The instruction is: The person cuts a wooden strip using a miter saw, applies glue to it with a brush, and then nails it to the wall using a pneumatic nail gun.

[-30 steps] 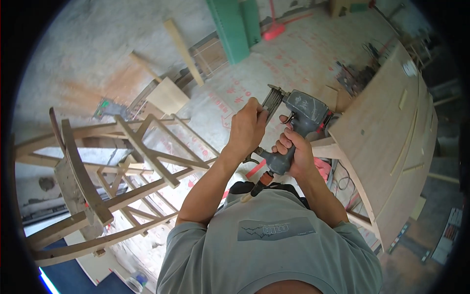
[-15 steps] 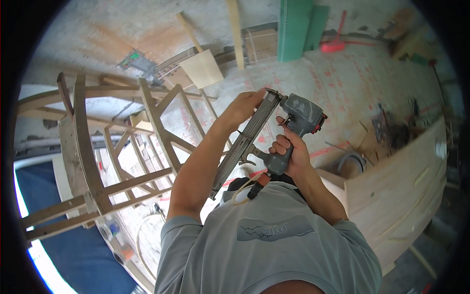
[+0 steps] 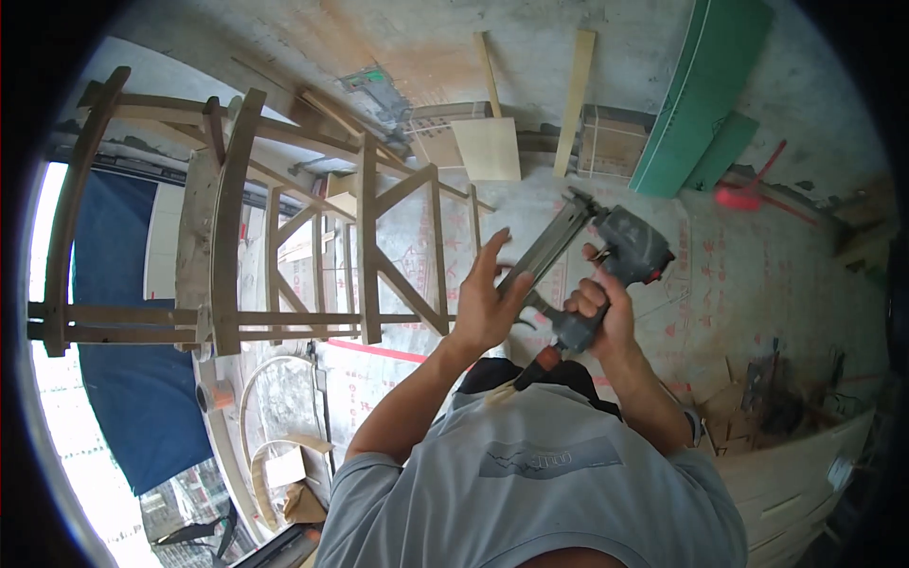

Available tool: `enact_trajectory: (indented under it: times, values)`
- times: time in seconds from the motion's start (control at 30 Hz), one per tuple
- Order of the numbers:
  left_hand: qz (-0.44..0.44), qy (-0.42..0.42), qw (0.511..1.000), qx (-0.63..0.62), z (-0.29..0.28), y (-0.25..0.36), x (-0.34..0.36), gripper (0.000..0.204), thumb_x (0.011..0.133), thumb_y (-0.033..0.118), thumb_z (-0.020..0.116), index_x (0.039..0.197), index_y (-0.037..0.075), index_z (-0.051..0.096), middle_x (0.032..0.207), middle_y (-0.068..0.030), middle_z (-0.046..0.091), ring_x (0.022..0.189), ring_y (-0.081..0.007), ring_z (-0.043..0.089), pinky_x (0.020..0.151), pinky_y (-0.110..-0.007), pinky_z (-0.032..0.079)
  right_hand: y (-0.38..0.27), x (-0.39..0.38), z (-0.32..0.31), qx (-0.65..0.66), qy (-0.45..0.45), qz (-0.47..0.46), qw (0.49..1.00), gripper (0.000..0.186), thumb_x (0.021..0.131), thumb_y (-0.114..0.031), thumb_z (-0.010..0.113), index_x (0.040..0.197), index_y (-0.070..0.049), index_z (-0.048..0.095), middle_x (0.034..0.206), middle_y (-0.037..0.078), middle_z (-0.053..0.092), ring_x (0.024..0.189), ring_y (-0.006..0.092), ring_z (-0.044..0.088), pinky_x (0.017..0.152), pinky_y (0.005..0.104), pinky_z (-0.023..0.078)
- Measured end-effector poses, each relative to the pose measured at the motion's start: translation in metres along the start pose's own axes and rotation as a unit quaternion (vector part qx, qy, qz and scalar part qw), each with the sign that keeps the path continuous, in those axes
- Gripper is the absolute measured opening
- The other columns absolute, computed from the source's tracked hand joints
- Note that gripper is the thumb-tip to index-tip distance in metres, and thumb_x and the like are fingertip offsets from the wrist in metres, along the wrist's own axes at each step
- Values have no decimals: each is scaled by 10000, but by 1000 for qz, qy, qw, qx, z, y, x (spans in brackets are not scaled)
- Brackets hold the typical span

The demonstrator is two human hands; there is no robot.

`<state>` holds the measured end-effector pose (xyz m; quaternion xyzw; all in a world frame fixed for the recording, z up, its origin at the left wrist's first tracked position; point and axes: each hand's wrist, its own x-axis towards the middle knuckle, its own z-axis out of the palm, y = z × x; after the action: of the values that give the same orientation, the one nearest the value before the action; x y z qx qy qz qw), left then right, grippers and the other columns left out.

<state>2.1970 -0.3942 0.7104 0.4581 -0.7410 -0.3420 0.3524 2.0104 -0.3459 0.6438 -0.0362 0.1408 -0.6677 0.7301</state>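
A dark grey pneumatic nail gun [image 3: 636,244] is held up in front of my chest. Its long metal magazine [image 3: 557,237] slants beside the gun body, upper end toward the far wall. My right hand [image 3: 606,308] is closed round the handle, with a finger up near the trigger. An air hose fitting with an orange band sits at the handle's lower end. My left hand [image 3: 488,301] is by the lower part of the magazine, fingers stretched out and apart. Whether its palm touches the magazine, I cannot tell.
A wooden trestle frame [image 3: 369,237] stands close on my left. Green boards [image 3: 696,95], a plywood piece [image 3: 488,150] and a red broom [image 3: 739,196] lean along the far wall. A large wooden panel [image 3: 805,483] is at my lower right. Blue cloth [image 3: 133,379] hangs at the left.
My left hand has come away from the magazine's upper end and down to its lower part, its fingers spreading. My view has turned, so the surroundings sit differently. My right hand keeps its grip.
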Motion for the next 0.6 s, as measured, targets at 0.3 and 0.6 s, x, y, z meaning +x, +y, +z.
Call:
enact_trajectory:
  times: [0.3, 0.6]
  values:
    - [134, 84, 980, -117, 4, -63, 65, 736, 1038, 534, 299, 1504, -34, 339, 1531, -197, 398, 1406, -334, 390, 1156, -484, 290, -12, 38, -15, 142, 61, -70, 986, 331, 977, -281, 583, 1293, -185, 587, 589, -84, 350, 521, 69, 368, 580, 269, 387]
    - [24, -150, 915, -373, 125, -25, 173, 498, 1062, 316, 427, 1458, 18, 376, 1446, -165, 462, 1316, -303, 481, 1012, -478, 484, -64, 34, -13, 171, 176, -253, 936, 144, 974, -221, 579, 1113, -187, 590, 595, -88, 369, 515, 76, 374, 665, 291, 431]
